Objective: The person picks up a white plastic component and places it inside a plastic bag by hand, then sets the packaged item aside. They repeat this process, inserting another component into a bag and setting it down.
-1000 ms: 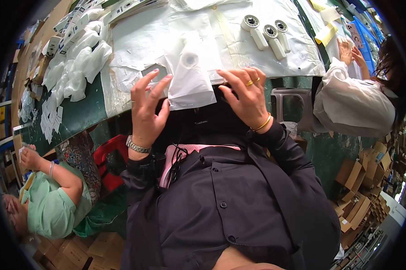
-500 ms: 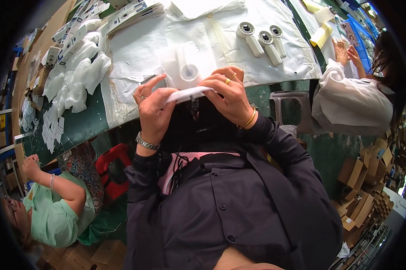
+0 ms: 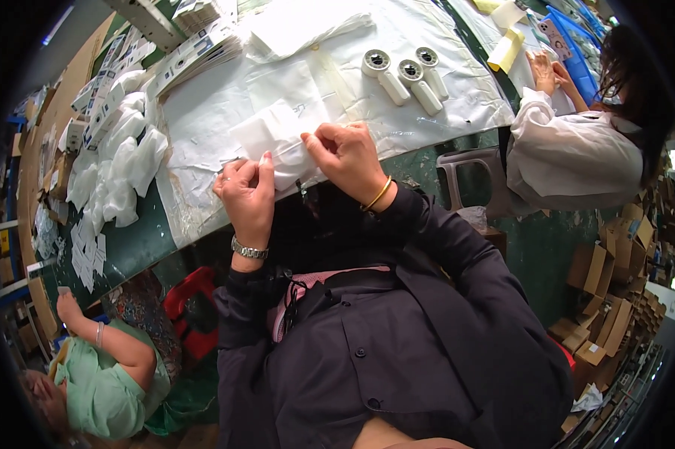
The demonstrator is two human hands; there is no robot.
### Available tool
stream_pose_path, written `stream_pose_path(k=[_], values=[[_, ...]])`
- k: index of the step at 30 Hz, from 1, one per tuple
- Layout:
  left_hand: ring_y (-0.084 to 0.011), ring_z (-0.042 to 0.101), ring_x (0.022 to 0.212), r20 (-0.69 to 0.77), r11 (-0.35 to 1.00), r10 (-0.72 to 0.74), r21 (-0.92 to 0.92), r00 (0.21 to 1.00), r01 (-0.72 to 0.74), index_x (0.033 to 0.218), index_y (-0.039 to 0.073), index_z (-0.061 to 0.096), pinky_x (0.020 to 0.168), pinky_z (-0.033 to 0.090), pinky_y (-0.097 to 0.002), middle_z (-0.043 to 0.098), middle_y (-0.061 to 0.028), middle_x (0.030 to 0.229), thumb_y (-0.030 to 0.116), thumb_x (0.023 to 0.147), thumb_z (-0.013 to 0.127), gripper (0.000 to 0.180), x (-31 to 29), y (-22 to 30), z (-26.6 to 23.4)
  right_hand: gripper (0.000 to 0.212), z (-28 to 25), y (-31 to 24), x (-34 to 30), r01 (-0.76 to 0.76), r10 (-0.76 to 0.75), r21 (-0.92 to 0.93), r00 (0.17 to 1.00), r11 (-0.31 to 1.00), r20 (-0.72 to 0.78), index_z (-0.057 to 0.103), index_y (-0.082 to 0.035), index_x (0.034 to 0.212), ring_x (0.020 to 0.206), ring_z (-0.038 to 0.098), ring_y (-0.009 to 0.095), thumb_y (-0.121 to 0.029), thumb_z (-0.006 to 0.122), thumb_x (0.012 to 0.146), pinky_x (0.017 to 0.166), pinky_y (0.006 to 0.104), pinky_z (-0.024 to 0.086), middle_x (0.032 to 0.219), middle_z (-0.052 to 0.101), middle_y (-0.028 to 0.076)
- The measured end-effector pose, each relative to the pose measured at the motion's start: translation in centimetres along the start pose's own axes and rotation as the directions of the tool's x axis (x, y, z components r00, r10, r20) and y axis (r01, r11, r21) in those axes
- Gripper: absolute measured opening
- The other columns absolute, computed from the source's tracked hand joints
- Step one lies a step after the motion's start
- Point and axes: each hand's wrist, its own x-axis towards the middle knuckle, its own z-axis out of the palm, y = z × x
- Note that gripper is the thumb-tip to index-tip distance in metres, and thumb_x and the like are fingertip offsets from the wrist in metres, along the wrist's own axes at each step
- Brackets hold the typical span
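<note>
A soft white translucent bag lies at the near edge of the table, in front of me. My left hand is closed at its lower left side, thumb against the bent fingers. With thumb and fingertips pinched, my right hand grips its right edge. What lies inside the bag cannot be made out now. Beyond my right hand, three white handheld fans with round heads lie on the white table cover.
At left are a heap of white wrapped pieces, small white cards and stacked printed boxes. A pile of white bags lies at the back. Co-workers sit at right and lower left. Cardboard boxes stand at right.
The bag has gone from a raised, folded edge between my hands to lying flatter on the table. The round fan head seen through it earlier is now covered. My right hand has lowered leftward.
</note>
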Motion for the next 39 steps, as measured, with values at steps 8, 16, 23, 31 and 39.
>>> stream_pose_path(k=[8, 16, 23, 31, 39], values=[[-0.0337, 0.056, 0.073, 0.032, 0.995, 0.014, 0.103, 0.999, -0.017, 0.075, -0.003, 0.068, 0.068, 0.042, -0.0492, 0.060, -0.0150, 0.077, 0.012, 0.097, 0.075, 0.028, -0.4, -3.0, -0.3, 0.034, 1.4, 0.8, 0.2, -0.029, 0.031, 0.126, 0.999, 0.992, -0.014, 0.062, -0.001, 0.067, 0.053, 0.055, 0.041, -0.022, 0.072, 0.092, 0.052, 0.0445, 0.045, 0.061, 0.054, 0.022], [-0.0331, 0.057, 0.075, 0.022, 0.995, 0.053, 0.081, 0.998, -0.055, 0.080, -0.005, 0.068, 0.074, 0.047, -0.0480, 0.062, -0.0179, 0.079, 0.014, 0.100, 0.073, 0.028, 0.2, -2.5, 0.3, 0.032, 1.0, 1.2, 0.6, -0.116, 0.118, -0.027, 0.989, 0.993, 0.085, 0.065, -0.008, 0.067, 0.074, 0.066, 0.038, -0.030, 0.067, 0.091, 0.076, 0.0469, 0.046, 0.072, 0.068, 0.013], [-0.0338, 0.059, 0.079, 0.037, 0.979, 0.038, 0.199, 0.999, -0.045, 0.080, -0.004, 0.069, 0.078, 0.049, -0.0492, 0.063, -0.0163, 0.076, 0.019, 0.100, 0.071, 0.031, 0.5, -3.2, 0.4, 0.025, 1.9, 2.0, 1.1, -0.143, 0.147, -0.040, 0.982, 0.989, 0.119, 0.069, -0.010, 0.067, 0.078, 0.069, 0.037, -0.029, 0.068, 0.083, 0.076, 0.0486, 0.047, 0.076, 0.071, 0.012], [-0.0363, 0.062, 0.085, 0.043, 0.961, 0.054, 0.268, 0.998, -0.063, 0.077, -0.003, 0.070, 0.080, 0.051, -0.0513, 0.066, -0.0142, 0.075, 0.017, 0.098, 0.072, 0.029, 0.9, -3.7, 0.3, 0.019, 2.2, 2.3, 1.3, -0.155, 0.158, -0.038, 0.978, 0.987, 0.138, 0.070, -0.011, 0.070, 0.080, 0.070, 0.036, -0.027, 0.072, 0.080, 0.077, 0.0489, 0.047, 0.078, 0.072, 0.010], [-0.0392, 0.063, 0.088, 0.010, 0.963, 0.008, 0.270, 1.000, -0.010, 0.079, -0.001, 0.069, 0.082, 0.051, -0.0520, 0.068, -0.0148, 0.082, 0.033, 0.100, 0.075, 0.040, 0.9, -3.6, 0.0, 0.019, 1.9, 2.4, 0.3, -0.046, 0.050, -0.056, 0.995, 0.997, 0.086, 0.068, -0.012, 0.085, 0.078, 0.069, 0.033, -0.028, 0.078, 0.085, 0.078, 0.0471, 0.048, 0.077, 0.071, 0.007]])
